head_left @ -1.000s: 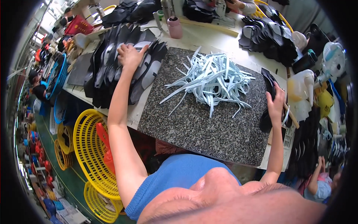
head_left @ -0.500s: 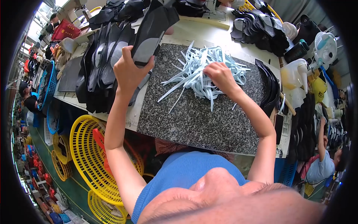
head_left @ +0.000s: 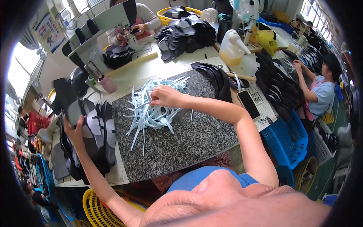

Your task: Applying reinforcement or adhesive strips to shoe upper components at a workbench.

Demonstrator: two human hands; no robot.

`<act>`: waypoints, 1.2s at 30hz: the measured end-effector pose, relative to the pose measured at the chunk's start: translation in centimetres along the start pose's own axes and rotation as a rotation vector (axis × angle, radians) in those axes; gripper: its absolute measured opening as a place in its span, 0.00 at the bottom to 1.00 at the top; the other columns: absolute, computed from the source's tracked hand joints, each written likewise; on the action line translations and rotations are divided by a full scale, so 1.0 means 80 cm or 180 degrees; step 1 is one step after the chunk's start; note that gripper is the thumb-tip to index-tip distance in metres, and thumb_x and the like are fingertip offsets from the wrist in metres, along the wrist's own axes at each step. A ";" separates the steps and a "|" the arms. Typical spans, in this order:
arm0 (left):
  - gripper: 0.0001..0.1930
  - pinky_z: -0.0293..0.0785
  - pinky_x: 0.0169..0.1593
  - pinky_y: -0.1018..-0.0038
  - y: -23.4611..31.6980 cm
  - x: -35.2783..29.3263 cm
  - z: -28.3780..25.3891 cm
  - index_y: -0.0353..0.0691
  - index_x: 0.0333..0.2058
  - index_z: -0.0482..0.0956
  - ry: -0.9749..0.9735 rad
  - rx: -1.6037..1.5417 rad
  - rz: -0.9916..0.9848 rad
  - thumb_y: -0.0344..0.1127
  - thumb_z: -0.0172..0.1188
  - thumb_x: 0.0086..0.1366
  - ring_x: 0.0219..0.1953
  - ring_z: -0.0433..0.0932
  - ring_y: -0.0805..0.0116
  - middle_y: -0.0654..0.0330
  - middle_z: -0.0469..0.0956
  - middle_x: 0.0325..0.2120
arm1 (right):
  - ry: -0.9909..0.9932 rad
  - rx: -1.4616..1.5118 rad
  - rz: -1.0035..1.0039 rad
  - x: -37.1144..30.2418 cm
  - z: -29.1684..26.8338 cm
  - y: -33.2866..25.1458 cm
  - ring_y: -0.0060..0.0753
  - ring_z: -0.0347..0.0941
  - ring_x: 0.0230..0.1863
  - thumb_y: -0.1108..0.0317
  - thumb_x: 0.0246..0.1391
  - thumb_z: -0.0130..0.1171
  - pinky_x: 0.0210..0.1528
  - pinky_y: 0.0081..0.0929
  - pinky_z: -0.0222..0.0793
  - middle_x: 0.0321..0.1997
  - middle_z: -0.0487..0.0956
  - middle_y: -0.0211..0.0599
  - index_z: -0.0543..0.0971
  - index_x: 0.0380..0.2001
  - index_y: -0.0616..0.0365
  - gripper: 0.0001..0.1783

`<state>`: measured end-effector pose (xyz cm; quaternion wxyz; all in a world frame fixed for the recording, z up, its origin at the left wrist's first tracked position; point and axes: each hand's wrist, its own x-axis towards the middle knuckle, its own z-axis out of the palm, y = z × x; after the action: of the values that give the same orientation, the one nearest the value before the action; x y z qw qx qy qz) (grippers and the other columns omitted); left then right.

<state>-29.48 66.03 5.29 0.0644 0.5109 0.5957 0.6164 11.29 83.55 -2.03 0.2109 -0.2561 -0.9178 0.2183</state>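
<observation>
My left hand (head_left: 75, 133) grips a black panel with a grey patch (head_left: 73, 111), thumb and fingers apart around its lower end. It holds the panel over a row of similar black and grey panels (head_left: 90, 130) at the table's left. My right hand (head_left: 167, 96) rests on a tangled heap of pale blue strips (head_left: 145, 117), its fingers pinched together on a strip. The heap lies on a speckled grey stone slab (head_left: 177, 151). Their fingertips partly hide what my right fingers grip.
Curved black pieces (head_left: 217, 81) lie at the slab's right edge, near a phone (head_left: 248, 104) and a plastic jug (head_left: 230, 47). A sewing machine (head_left: 130, 39) with a person behind it stands across the table. Blue (head_left: 289, 142) and yellow (head_left: 102, 208) baskets sit below; another person works at right.
The view has swung to the right. My left hand has carried the black panel outward to the left, over the row of panels. My right hand stays at the strips.
</observation>
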 end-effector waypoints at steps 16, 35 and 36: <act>0.37 0.73 0.64 0.57 0.118 -0.275 0.287 0.38 0.63 0.76 -0.2995 0.0155 0.0672 0.41 0.79 0.57 0.58 0.78 0.45 0.45 0.79 0.54 | -0.0011 0.1415 0.0985 -0.037 -0.026 0.031 0.27 0.84 0.37 0.64 0.63 0.68 0.43 0.30 0.81 0.40 0.90 0.42 0.89 0.46 0.62 0.14; 0.25 0.84 0.46 0.71 0.101 -0.155 0.336 0.32 0.58 0.80 -0.2298 -0.0932 -0.0989 0.36 0.73 0.66 0.41 0.84 0.70 0.60 0.85 0.41 | 0.0501 0.3481 0.0463 -0.056 -0.043 -0.005 0.28 0.84 0.50 0.69 0.71 0.62 0.57 0.28 0.80 0.52 0.87 0.43 0.83 0.56 0.66 0.16; 0.18 0.84 0.44 0.72 0.092 -0.155 0.342 0.32 0.53 0.83 -0.2095 -0.0855 -0.0905 0.35 0.69 0.69 0.39 0.84 0.72 0.60 0.86 0.38 | 0.0415 0.3597 0.0473 -0.055 -0.042 -0.004 0.28 0.84 0.51 0.69 0.71 0.62 0.57 0.28 0.81 0.52 0.87 0.43 0.83 0.56 0.66 0.16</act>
<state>-0.40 73.70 -2.04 0.4035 0.5808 0.5220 0.4769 16.28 81.83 -0.32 0.3553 -0.1803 -0.6232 0.6730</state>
